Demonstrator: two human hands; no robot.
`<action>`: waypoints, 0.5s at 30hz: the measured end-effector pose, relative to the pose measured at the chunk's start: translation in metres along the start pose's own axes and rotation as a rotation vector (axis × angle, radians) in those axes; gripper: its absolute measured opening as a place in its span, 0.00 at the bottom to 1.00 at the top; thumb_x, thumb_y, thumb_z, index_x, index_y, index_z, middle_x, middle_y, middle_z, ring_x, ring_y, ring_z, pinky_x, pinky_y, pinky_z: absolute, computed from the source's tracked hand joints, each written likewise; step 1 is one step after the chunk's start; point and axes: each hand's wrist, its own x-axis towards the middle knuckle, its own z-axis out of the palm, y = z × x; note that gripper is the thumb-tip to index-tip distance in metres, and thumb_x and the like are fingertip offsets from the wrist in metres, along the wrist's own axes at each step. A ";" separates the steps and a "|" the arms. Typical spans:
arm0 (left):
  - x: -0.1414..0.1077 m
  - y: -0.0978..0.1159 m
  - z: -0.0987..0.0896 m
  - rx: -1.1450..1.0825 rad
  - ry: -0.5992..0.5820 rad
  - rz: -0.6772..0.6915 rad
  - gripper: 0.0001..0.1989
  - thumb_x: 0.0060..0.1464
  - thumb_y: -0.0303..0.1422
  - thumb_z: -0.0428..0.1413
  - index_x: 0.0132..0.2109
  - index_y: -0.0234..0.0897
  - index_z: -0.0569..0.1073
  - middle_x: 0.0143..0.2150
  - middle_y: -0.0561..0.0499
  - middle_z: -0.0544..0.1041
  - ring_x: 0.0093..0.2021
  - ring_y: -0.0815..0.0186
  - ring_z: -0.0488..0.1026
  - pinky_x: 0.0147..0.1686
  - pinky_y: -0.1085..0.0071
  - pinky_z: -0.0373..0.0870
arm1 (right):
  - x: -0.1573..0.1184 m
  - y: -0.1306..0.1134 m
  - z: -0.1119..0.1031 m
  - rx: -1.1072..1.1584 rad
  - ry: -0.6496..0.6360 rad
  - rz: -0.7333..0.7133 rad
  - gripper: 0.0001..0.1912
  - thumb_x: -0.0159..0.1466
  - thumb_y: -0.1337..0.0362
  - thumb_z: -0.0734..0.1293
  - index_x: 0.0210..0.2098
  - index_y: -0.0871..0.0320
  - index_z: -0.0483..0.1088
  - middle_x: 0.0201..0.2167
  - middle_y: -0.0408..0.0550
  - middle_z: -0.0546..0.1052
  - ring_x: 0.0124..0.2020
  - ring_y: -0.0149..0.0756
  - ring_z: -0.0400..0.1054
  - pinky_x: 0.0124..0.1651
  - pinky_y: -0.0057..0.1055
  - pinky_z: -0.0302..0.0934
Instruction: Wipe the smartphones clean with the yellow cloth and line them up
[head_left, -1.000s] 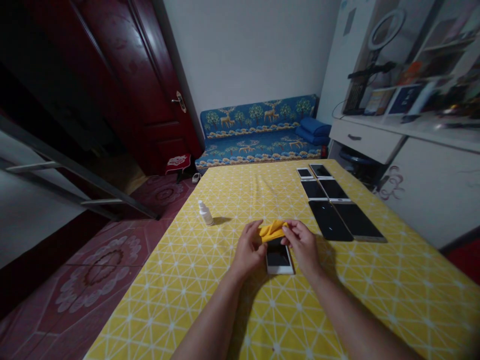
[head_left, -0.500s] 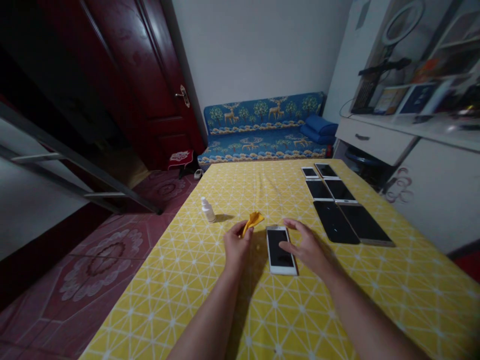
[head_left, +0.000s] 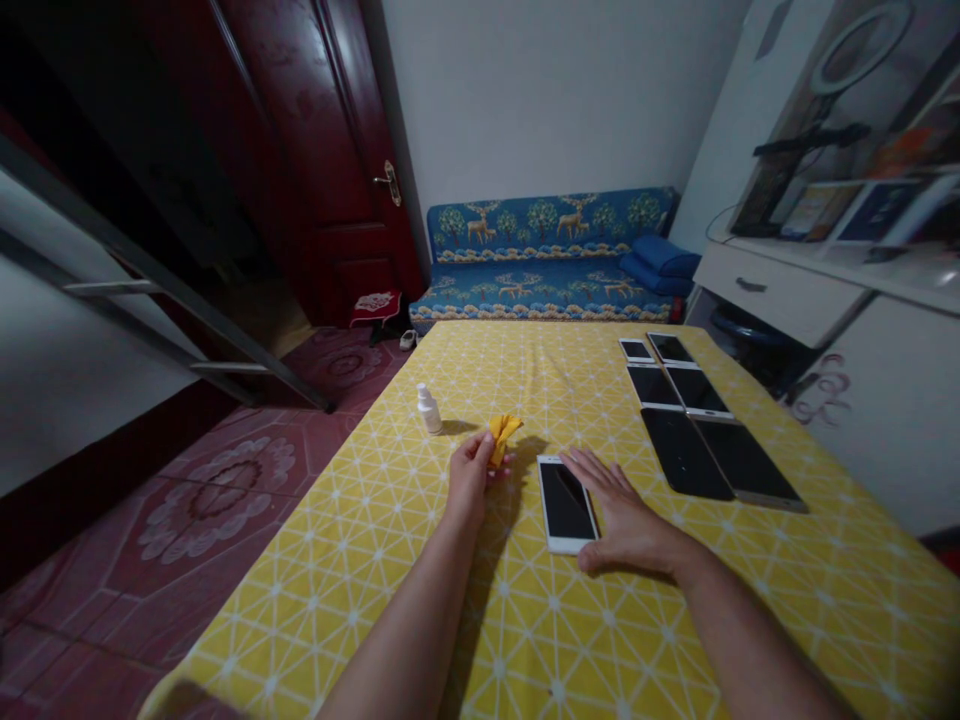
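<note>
A white smartphone (head_left: 568, 505) with a dark screen lies face up on the table in front of me. My right hand (head_left: 619, 515) spans its right side, fingers stretched toward the top corner and thumb at the bottom corner; whether it presses on the phone I cannot tell. Just left of the phone, my left hand (head_left: 472, 475) pinches a crumpled yellow cloth (head_left: 502, 440) above the tabletop. A small white bottle (head_left: 429, 410) stands upright beyond my left hand.
On the right of the yellow patterned tablecloth (head_left: 420, 600) several phones and tablets (head_left: 686, 455) lie in two columns. A blue sofa (head_left: 555, 255) is behind the table. A white desk (head_left: 757, 290) stands at right, a metal ladder (head_left: 142, 285) at left.
My right hand has spread wider, its thumb moving from over the screen down to the phone's bottom corner. The cloth in my left hand has turned slightly. The view has shifted left.
</note>
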 end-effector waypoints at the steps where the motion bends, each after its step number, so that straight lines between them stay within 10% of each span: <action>1: 0.001 -0.001 -0.001 -0.014 0.004 -0.002 0.27 0.40 0.46 0.70 0.43 0.33 0.77 0.35 0.49 0.79 0.29 0.67 0.76 0.27 0.73 0.73 | -0.001 -0.001 0.000 -0.003 -0.011 -0.012 0.66 0.43 0.53 0.77 0.74 0.49 0.42 0.75 0.55 0.41 0.75 0.58 0.31 0.72 0.60 0.24; 8: 0.003 -0.002 -0.002 -0.043 0.020 0.016 0.34 0.32 0.36 0.74 0.48 0.32 0.74 0.38 0.46 0.81 0.30 0.66 0.77 0.28 0.73 0.73 | 0.001 -0.008 0.008 -0.062 -0.002 0.019 0.68 0.42 0.46 0.78 0.74 0.51 0.42 0.75 0.55 0.43 0.75 0.56 0.32 0.72 0.57 0.26; 15: 0.006 -0.007 -0.002 0.261 0.088 0.231 0.16 0.47 0.36 0.65 0.43 0.32 0.77 0.38 0.45 0.82 0.33 0.63 0.77 0.34 0.68 0.74 | 0.008 -0.014 0.025 -0.114 0.111 0.038 0.68 0.45 0.43 0.75 0.74 0.53 0.37 0.75 0.56 0.44 0.75 0.53 0.34 0.73 0.54 0.29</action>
